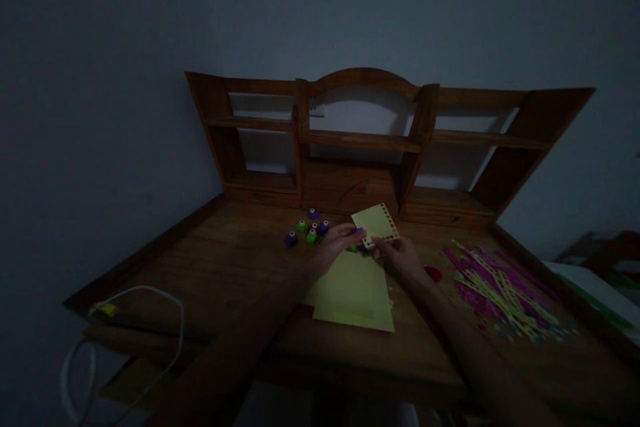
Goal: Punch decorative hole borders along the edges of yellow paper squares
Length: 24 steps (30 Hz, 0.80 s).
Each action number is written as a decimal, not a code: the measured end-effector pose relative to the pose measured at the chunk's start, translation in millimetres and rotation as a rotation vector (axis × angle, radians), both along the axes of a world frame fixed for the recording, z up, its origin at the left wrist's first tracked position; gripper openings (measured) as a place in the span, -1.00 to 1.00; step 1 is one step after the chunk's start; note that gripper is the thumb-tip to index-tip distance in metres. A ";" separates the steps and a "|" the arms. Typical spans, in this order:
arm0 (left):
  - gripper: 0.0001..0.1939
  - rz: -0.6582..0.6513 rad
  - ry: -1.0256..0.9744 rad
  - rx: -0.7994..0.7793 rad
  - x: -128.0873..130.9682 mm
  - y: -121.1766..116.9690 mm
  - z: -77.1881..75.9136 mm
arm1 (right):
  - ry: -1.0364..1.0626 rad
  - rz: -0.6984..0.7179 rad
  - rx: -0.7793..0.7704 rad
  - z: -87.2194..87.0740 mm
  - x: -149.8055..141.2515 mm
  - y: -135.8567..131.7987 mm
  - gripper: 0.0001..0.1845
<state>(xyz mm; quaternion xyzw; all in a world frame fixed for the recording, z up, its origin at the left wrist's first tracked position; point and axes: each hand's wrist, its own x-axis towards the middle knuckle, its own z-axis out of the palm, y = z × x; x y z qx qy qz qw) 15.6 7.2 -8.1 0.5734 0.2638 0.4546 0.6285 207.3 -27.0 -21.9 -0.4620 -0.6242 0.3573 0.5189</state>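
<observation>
A small yellow sheet [371,223] with a row of punched holes along its right and lower edges is held up above the desk. My right hand [397,255] pinches its lower edge. My left hand [340,240] is closed around a small purple craft punch [358,231] at the sheet's lower left corner; the fingers partly hide it. Just under the hands, a green punch [353,249] shows in part. Nearer to me lies a stack of larger yellow sheets [353,290], with a red edge peeking out below. Several purple, green and red craft punches [311,236] stand left of my left hand.
Yellow and pink punched paper strips [500,287] lie heaped at the right, with small scraps around them. A red round piece [433,273] is beside my right forearm. A wooden shelf unit [360,140] stands at the back. A white cable [150,288] loops over the left front edge.
</observation>
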 end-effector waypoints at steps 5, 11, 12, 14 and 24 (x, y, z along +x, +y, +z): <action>-0.58 -0.018 -0.013 -0.013 -0.6 1.7 -0.6 | 0.011 0.027 0.006 0.8 -0.8 -1.0 -0.64; -0.59 -0.012 -0.057 -0.070 -0.9 1.7 0.0 | 0.069 0.044 -0.013 -3.2 -1.1 0.5 -0.66; -0.58 -0.010 -0.056 -0.069 -1.1 1.2 0.8 | 0.068 0.047 -0.018 -3.5 -1.0 0.8 -0.66; -0.58 -0.025 -0.051 -0.049 -1.9 -0.6 2.7 | 0.057 0.055 -0.024 -3.6 -0.5 1.0 -0.66; -0.60 -0.055 -0.032 -0.007 -1.9 -5.2 4.9 | 0.029 0.053 -0.026 -2.0 -0.4 1.4 -0.66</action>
